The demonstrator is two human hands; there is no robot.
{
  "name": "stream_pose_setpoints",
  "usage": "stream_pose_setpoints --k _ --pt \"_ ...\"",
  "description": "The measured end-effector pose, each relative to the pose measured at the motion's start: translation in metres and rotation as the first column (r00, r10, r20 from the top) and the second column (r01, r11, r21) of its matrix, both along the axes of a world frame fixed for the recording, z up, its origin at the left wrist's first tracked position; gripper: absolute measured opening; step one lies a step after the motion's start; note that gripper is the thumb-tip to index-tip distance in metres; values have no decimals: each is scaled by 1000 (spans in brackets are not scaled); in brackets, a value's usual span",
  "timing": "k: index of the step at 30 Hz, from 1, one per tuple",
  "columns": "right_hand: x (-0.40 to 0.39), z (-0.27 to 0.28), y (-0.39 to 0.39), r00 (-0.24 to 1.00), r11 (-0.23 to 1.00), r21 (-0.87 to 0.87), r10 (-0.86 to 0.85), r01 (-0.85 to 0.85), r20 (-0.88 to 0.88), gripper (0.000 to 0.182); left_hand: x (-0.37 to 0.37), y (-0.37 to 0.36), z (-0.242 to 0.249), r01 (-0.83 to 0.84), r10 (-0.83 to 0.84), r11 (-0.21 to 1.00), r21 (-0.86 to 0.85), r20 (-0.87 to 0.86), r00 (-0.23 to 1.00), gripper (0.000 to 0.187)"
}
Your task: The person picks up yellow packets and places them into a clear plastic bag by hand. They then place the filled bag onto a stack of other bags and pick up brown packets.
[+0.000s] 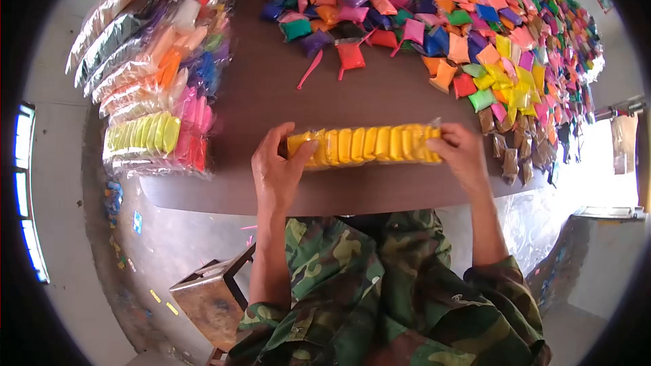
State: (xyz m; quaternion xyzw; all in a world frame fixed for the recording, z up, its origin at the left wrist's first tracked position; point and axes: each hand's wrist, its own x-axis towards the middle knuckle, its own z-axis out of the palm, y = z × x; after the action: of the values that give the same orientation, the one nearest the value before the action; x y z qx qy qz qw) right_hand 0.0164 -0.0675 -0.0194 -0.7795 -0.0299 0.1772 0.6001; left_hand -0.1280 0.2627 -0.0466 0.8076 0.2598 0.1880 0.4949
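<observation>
A long clear bag of yellow packets (369, 145) lies crosswise near the table's front edge, its small pouches lined up in a row. My left hand (279, 163) grips the bag's left end between thumb and fingers. At the other end, my right hand (461, 152) pinches the bag's right tip. Both hands are closed on the same bag, which is stretched straight between them.
Bagged rows of packets, with lime ones (144, 133) in front, are stacked at the left. A heap of loose coloured packets (434, 27) covers the back and right of the brown table (237, 105). Pink plastic sticks (310, 70) lie before it. A wooden stool (213, 291) stands below.
</observation>
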Motion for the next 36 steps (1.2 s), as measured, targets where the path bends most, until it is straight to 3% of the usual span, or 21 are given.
stream_pose_setpoints --k 3,7,9,12,14,18,20,23,24,28,34,36 --pt "4 -12 -1 998 1000 15 16 -16 -65 37 7 0 7 8 -6 998 57 -24 1000 51" --pt "1 -1 -5 997 999 42 20 -23 68 37 -1 -4 30 0 1 1000 -12 41 999 50" --pt "-5 11 -9 992 995 97 4 -16 130 36 -3 -8 18 -17 19 999 -42 58 998 50" --pt "1 -42 -17 991 1000 -28 -5 8 136 36 -4 -7 -3 -16 16 1000 -4 -28 999 48" --pt "11 -32 -15 989 1000 9 18 -19 144 37 1 -3 -9 -13 17 998 63 -62 998 48" --pt "-4 9 -19 984 998 62 -3 -8 177 37 -2 -16 22 -23 25 995 -100 21 999 51" --pt "2 -10 -23 989 998 39 38 -44 142 37 2 -13 17 -15 21 994 -112 49 999 51" --pt "12 -34 -20 996 999 -18 48 -47 77 34 5 -2 -17 -16 13 999 -39 -74 997 48" --pt "16 -31 -18 997 999 -28 33 -31 71 34 5 0 -28 -5 5 1000 -30 26 1000 47" --pt "7 -23 -20 1000 998 48 29 -29 13 31 2 -10 -3 -44 39 992 -117 -42 998 49" --pt "9 -17 -12 996 992 103 81 -77 -34 33 -9 -9 19 -73 74 997 -4 47 996 48" --pt "13 -25 -11 992 991 25 128 -128 -9 35 -9 -11 12 -71 71 997 25 -28 997 49"
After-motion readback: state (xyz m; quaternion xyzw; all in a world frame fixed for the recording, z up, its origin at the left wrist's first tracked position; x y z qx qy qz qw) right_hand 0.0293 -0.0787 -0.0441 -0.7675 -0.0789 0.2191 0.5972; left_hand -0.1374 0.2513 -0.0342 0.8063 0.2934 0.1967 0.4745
